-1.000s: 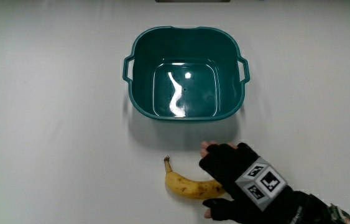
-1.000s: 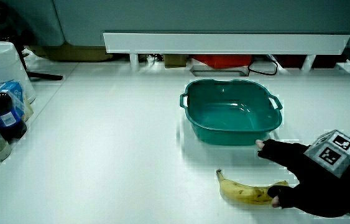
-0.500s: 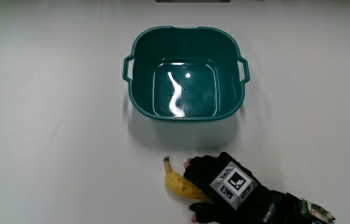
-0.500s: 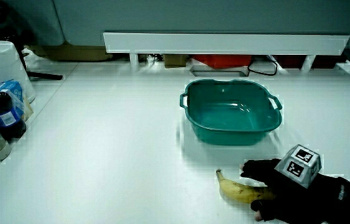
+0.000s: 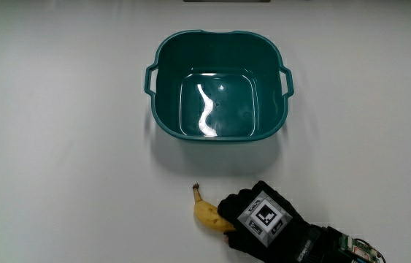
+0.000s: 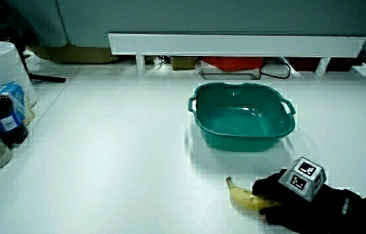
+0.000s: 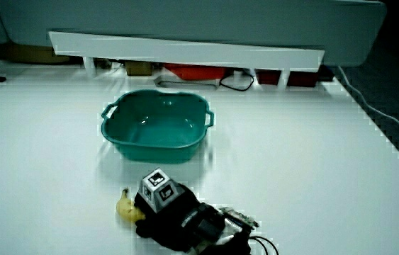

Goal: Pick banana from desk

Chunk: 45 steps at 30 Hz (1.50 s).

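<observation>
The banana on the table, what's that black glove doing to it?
A hand in a black glove, with a small patterned cube on its back, is closed over a yellow banana that lies on the white table. Only the stem end of the banana sticks out past the fingers. The banana looks to be resting on the table, not lifted yet. An empty teal tub with two handles sits farther from the person than the banana.

Bright overhead light washes the white tabletop (image 5: 59, 146) nearly featureless. A wavy glare streak lies on the floor of the glossy teal plastic tub (image 5: 217, 88), which casts a soft shadow nearer the person.
</observation>
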Available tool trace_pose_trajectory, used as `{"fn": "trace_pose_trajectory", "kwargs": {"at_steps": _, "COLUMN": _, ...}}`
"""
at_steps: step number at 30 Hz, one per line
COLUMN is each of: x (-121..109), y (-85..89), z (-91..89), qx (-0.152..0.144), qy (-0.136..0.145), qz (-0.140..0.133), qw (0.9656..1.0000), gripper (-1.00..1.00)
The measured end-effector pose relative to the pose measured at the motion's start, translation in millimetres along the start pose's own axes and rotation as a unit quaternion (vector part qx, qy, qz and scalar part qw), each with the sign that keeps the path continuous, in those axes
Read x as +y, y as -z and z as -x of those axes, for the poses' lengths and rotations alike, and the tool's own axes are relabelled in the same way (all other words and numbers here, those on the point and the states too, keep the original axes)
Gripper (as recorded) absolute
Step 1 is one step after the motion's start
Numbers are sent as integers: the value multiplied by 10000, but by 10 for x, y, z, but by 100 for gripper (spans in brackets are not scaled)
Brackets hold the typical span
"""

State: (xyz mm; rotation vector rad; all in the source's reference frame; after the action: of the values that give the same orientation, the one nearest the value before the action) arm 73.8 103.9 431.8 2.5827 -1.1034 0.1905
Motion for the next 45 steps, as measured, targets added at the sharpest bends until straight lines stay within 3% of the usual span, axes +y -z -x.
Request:
{"fn": "trace_pose_trajectory", "kwargs": {"at_steps": 1, "x": -2, "y": -2, "z": 1, "qx": 127, "qy": 3, "qz": 58, "qw": 9999, "gripper": 90}}
{"fn": "trace_pose_trajectory", "kwargs": {"at_steps": 3, "x": -4, "y": -28, "z": 1, "qx": 98, "qy": -32, "qz": 57, "qw": 9999, "gripper": 100}}
{"fn": "trace_pose_trajectory", "kwargs": {"at_steps": 7, "x": -41, "y": -188, "z": 6, "qx": 353, "qy": -67, "qz": 193, "qw": 9992, "gripper": 100}}
{"fn": "trace_pose_trajectory", "kwargs": {"at_steps": 8, "x": -55, "y": -233, "z": 2, "qx": 307, "qy": -121, "qz": 70, "qw": 9994, "gripper": 100}}
{"fn": "trace_pose_trajectory", "kwargs": {"at_steps": 10, "x": -89, "y": -337, "z": 2, "qx": 197, "qy": -143, "qz": 127, "qw": 9996, "gripper": 100}}
{"fn": "trace_pose_trajectory", "kwargs": {"at_steps": 12, "x": -136, "y": -434, "z": -1, "qx": 29, "qy": -190, "qz": 30, "qw": 9998, "gripper": 100}}
{"fn": "trace_pose_trajectory", "kwargs": {"at_steps": 13, "x": -156, "y": -529, "z": 6, "qx": 240, "qy": -202, "qz": -71, "qw": 9995, "gripper": 100}}
{"fn": "trace_pose_trajectory", "kwargs": {"at_steps": 14, "x": -180, "y": -568, "z": -1, "qx": 20, "qy": -240, "qz": -234, "qw": 9994, "gripper": 100}}
{"fn": "trace_pose_trajectory", "kwargs": {"at_steps": 16, "x": -226, "y": -711, "z": 6, "qx": 118, "qy": -261, "qz": -277, "qw": 9992, "gripper": 100}}
{"fn": "trace_pose_trajectory", "kwargs": {"at_steps": 19, "x": -299, "y": -930, "z": 41, "qx": -61, "qy": -364, "qz": -900, "qw": 9953, "gripper": 100}}
{"fn": "trace_pose_trajectory", "kwargs": {"at_steps": 20, "x": -327, "y": -972, "z": 46, "qx": -197, "qy": -352, "qz": -880, "qw": 9953, "gripper": 100}}
{"fn": "trace_pose_trajectory", "kwargs": {"at_steps": 21, "x": -347, "y": -1039, "z": 53, "qx": -106, "qy": -379, "qz": -777, "qw": 9962, "gripper": 100}}
{"fn": "trace_pose_trajectory", "kwargs": {"at_steps": 22, "x": -371, "y": -1074, "z": 50, "qx": -238, "qy": -384, "qz": -884, "qw": 9951, "gripper": 100}}
{"fn": "trace_pose_trajectory", "kwargs": {"at_steps": 23, "x": -395, "y": -1103, "z": 40, "qx": -215, "qy": -402, "qz": -673, "qw": 9967, "gripper": 100}}
{"fn": "trace_pose_trajectory", "kwargs": {"at_steps": 24, "x": -414, "y": -1146, "z": 29, "qx": -270, "qy": -437, "qz": -798, "qw": 9955, "gripper": 100}}
{"fn": "trace_pose_trajectory", "kwargs": {"at_steps": 25, "x": -435, "y": -1195, "z": 16, "qx": -210, "qy": -417, "qz": -722, "qw": 9963, "gripper": 100}}
{"fn": "trace_pose_trajectory", "kwargs": {"at_steps": 26, "x": -452, "y": -1235, "z": -1, "qx": -338, "qy": -419, "qz": -644, "qw": 9965, "gripper": 100}}
{"fn": "trace_pose_trajectory", "kwargs": {"at_steps": 27, "x": -462, "y": -1316, "z": -4, "qx": -176, "qy": -435, "qz": -777, "qw": 9959, "gripper": 100}}
{"fn": "trace_pose_trajectory", "kwargs": {"at_steps": 30, "x": -472, "y": -1448, "z": -18, "qx": -66, "qy": -413, "qz": -983, "qw": 9943, "gripper": 100}}
{"fn": "trace_pose_trajectory", "kwargs": {"at_steps": 44, "x": -293, "y": -1568, "z": -156, "qx": -154, "qy": -414, "qz": -1123, "qw": 9927, "gripper": 100}}
{"fn": "trace_pose_trajectory", "kwargs": {"at_steps": 45, "x": -259, "y": -1581, "z": -181, "qx": -234, "qy": -416, "qz": -1268, "qw": 9908, "gripper": 100}}
